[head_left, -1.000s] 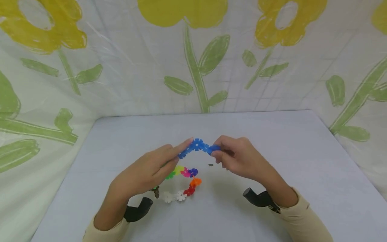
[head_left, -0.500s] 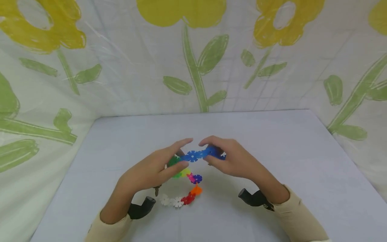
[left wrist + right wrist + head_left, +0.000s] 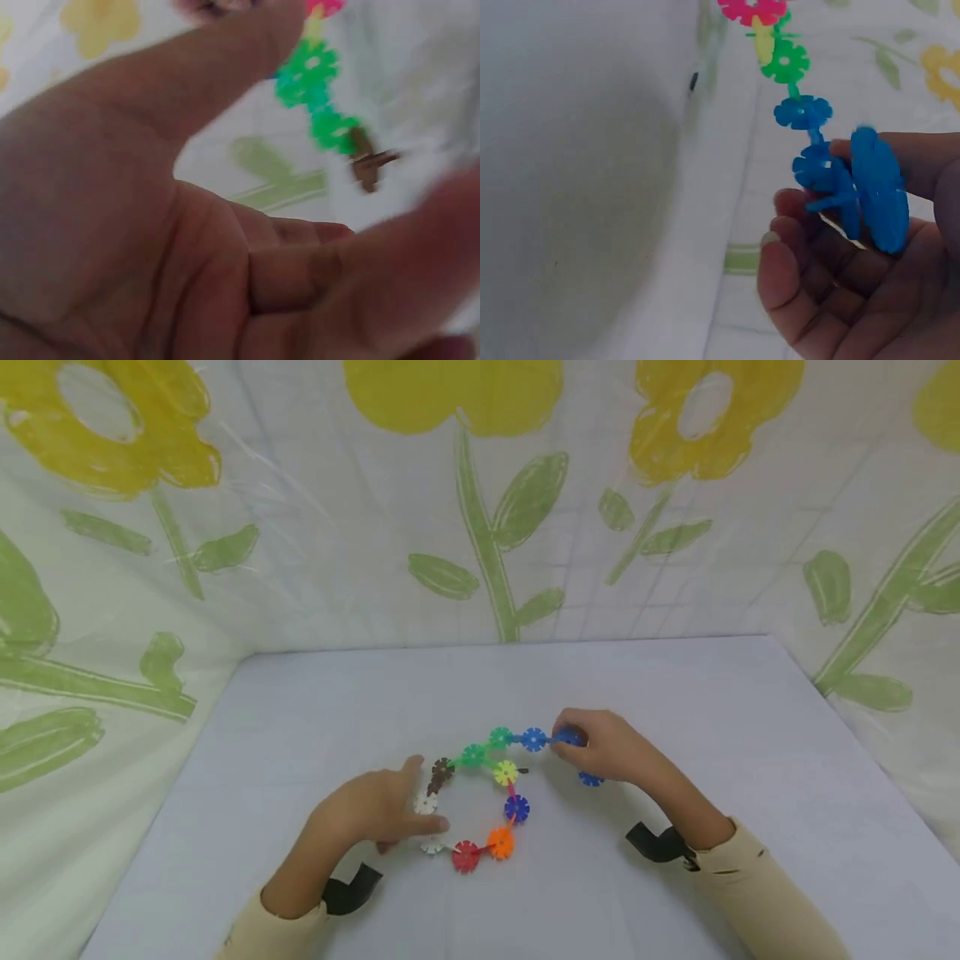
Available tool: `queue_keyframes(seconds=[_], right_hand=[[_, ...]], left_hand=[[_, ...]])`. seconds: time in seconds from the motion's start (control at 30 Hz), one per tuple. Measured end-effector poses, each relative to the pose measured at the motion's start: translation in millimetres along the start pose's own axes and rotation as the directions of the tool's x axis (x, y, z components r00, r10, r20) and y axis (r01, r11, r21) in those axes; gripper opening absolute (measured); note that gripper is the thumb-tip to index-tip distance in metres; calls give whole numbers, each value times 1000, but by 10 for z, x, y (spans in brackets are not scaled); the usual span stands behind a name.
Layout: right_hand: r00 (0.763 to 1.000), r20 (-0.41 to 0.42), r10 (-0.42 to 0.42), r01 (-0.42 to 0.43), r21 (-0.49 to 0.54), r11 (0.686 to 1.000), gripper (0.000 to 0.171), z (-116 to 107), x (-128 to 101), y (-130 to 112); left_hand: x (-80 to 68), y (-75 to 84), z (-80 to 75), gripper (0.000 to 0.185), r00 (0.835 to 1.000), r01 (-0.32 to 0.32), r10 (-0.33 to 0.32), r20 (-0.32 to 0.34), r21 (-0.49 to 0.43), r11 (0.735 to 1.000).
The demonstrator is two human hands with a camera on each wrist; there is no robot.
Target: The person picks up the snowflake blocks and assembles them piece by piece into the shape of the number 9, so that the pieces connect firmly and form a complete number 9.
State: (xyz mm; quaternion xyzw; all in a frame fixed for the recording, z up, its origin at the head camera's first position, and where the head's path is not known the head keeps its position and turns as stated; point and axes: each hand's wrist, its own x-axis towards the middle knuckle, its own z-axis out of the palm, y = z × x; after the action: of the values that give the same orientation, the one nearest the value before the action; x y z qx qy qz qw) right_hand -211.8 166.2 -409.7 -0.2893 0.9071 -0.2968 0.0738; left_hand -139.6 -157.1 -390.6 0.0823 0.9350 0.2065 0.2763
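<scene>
Plastic snowflake discs are linked into a loop left of centre in the head view: green, yellow, dark blue, orange, red, white and brown. From its green part a tail of blue snowflake discs runs right. My right hand pinches this tail; several blue discs sit between thumb and fingers. At the loop's left side is my left hand, thumb and forefinger spread wide, the thumb overlapping the white discs. Its palm holds nothing in the left wrist view.
A small dark piece shows just right of the yellow disc. White cloth covers the table, and a flower-printed curtain stands behind it. Black wrist mounts stick out from both sleeves.
The hands have drawn apart, the left one back toward me and off the blue discs, the right one rightward with the tail. The loop has come out from behind my left hand.
</scene>
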Motion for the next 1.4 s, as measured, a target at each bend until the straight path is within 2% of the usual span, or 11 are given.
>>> queue_keyframes(seconds=[0.1, 0.23, 0.37, 0.5, 0.57, 0.63, 0.73, 0.8, 0.93, 1.17, 1.4], right_hand=[[994, 110, 18, -8, -87, 996, 8, 35, -71, 42], [968, 251, 12, 19, -121, 992, 25, 93, -190, 27], [945, 327, -10, 48, -107, 993, 37, 214, -297, -37], [942, 335, -8, 39, -88, 995, 45, 334, -353, -168], [946, 324, -3, 32, -85, 996, 50, 377, -365, -229], [950, 313, -1, 29, -84, 996, 53, 413, -366, -272], [956, 294, -5, 33, -91, 995, 56, 447, -366, -311], [957, 289, -2, 31, -96, 995, 56, 459, -368, -323], [956, 294, 4, 22, -85, 996, 57, 475, -368, -339], [956, 293, 7, 11, -62, 998, 55, 518, -322, -378], [963, 270, 6, 13, -67, 998, 56, 549, -273, -376]], left_hand=[[63, -22, 153, 99, 999, -23, 25, 31, -75, 997], [190, -49, 173, 83, 988, -101, 94, -121, -53, 993], [408, -49, 74, 72, 953, -143, 124, -277, -46, 989], [672, -9, 58, 66, 917, -260, 186, -352, -177, 949], [756, 10, 83, 65, 916, -287, 204, -347, -210, 935], [780, 24, 105, 67, 920, -270, 200, -336, -175, 947], [721, 42, 133, 76, 939, -165, 135, -317, -70, 984], [663, 53, 151, 87, 951, -125, 109, -289, -35, 992], [605, 74, 227, 103, 969, -149, 133, -209, -60, 987], [669, 106, 349, 96, 939, -191, 179, -293, -13, 982], [712, 144, 315, 91, 928, -190, 180, -327, 1, 982]])
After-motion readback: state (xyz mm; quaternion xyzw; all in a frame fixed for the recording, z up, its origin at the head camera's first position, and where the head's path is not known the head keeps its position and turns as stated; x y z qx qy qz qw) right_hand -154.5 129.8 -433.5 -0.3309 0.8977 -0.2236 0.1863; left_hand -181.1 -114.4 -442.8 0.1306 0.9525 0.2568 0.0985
